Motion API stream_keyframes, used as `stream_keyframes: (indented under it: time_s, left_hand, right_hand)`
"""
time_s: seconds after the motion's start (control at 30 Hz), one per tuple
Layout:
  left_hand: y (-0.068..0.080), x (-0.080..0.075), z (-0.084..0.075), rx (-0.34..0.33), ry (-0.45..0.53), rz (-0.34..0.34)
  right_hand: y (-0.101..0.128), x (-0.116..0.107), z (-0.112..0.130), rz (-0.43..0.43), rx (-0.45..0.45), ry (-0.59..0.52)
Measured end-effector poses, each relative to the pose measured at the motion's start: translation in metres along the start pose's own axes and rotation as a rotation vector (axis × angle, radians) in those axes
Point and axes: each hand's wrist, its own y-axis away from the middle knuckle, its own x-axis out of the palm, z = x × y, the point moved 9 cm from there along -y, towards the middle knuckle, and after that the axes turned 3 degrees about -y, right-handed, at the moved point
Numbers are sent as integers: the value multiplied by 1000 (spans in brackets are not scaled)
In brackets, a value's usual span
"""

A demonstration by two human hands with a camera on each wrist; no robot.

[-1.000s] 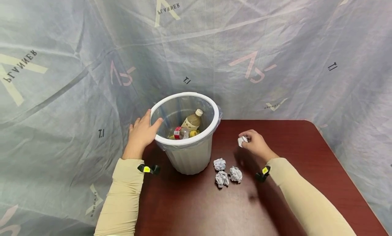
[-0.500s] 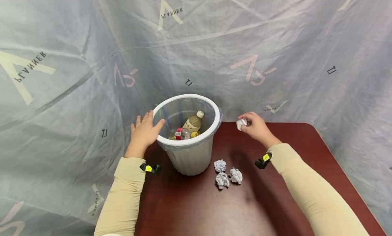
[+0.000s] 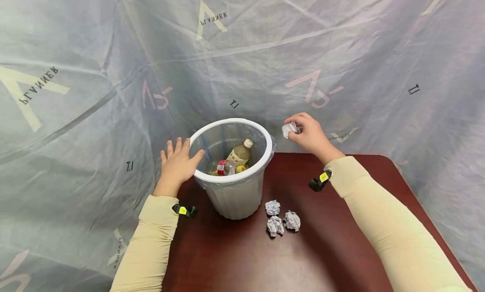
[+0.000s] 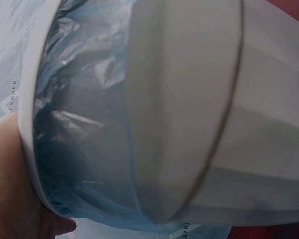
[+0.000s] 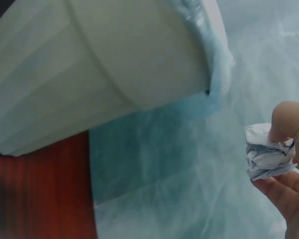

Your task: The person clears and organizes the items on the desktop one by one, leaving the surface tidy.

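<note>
A white waste bin [image 3: 231, 178] with a clear liner stands on the dark red table [image 3: 265, 258]; bottles [image 3: 238, 154] lie inside it. My left hand [image 3: 178, 163] rests against the bin's left rim with fingers straight; the left wrist view shows the bin wall [image 4: 189, 114] close up. My right hand [image 3: 307, 134] is raised to the right of the rim and pinches a crumpled paper ball [image 3: 289, 129]; that paper ball [image 5: 266, 152] also shows in the right wrist view beside the bin [image 5: 104, 74]. Three crumpled paper balls [image 3: 282, 216] lie on the table right of the bin.
A grey printed sheet [image 3: 94, 73] hangs behind and around the table. The table's right edge [image 3: 428, 216] runs diagonally at the right. Small black clips with yellow tags sit on both sleeves [image 3: 183, 210].
My right hand has lifted the paper ball off the table and carried it up and left toward the bin's rim. The left hand has stayed on the rim.
</note>
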Motion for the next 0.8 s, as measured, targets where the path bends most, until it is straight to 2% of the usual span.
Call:
stream_keyframes:
  time_s: [0.33,0.5,0.8]
  left_hand:
    - [-2,1,-1,-12,-3,-2]
    - [-3,2,0,-13,-14,-5]
    - [-3,3,2,-14,-15,2]
  right_hand:
    - [-22,6,52,-13,-162,-15]
    - [-26,21,67,42,-172,8]
    - [-27,39,86,108,-193,-22]
